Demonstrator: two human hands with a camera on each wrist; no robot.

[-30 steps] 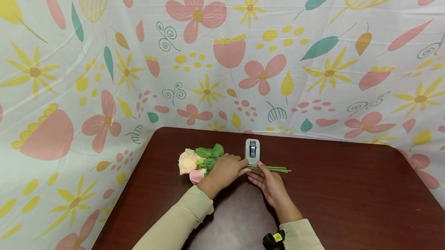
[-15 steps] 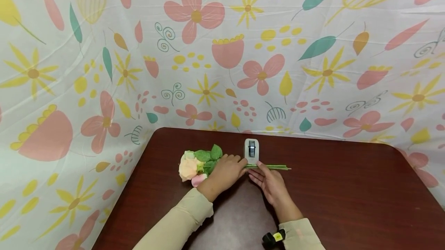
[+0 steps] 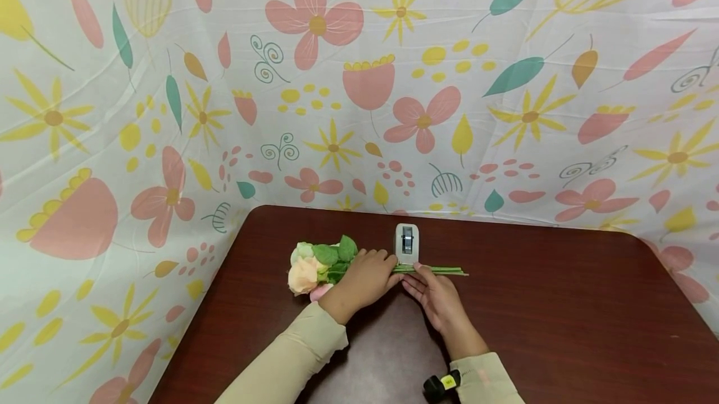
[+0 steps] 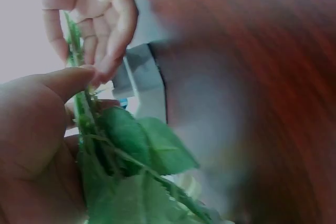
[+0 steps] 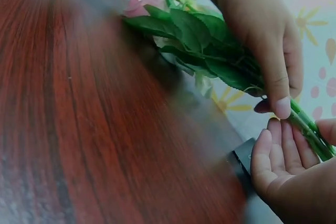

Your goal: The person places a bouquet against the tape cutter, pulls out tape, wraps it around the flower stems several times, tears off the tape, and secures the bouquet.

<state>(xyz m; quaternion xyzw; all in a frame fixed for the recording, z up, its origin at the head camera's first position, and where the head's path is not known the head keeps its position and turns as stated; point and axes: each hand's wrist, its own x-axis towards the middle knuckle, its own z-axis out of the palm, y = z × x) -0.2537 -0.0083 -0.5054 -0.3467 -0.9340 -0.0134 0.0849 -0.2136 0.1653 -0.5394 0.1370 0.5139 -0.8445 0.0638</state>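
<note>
A bunch of roses lies sideways above the table, with peach (image 3: 304,275), whitish-green (image 3: 302,250) and pink (image 5: 145,0) heads at the left. Green leaves (image 4: 128,142) surround the upper stems. My left hand (image 3: 366,280) grips the green stems (image 3: 446,270) just below the leaves, thumb (image 4: 73,81) across them. Close beside it, my right hand (image 3: 437,301) pinches the stems between thumb and fingers, its fingers reaching underneath. A pale tape dispenser (image 3: 407,255) with a clear roll stands right behind both hands. Whether tape is on the stems I cannot tell.
The dark red-brown table (image 3: 562,310) extends to both sides and toward me. Flower-patterned cloth (image 3: 427,160) hangs behind its back edge and along the left. A black strap device with a yellow label (image 3: 442,386) sits at the right wrist.
The rose heads have turned about their stems: the whitish-green one shows more at the top, and the pink one is more hidden behind the left arm. Both hands keep nearly the same place.
</note>
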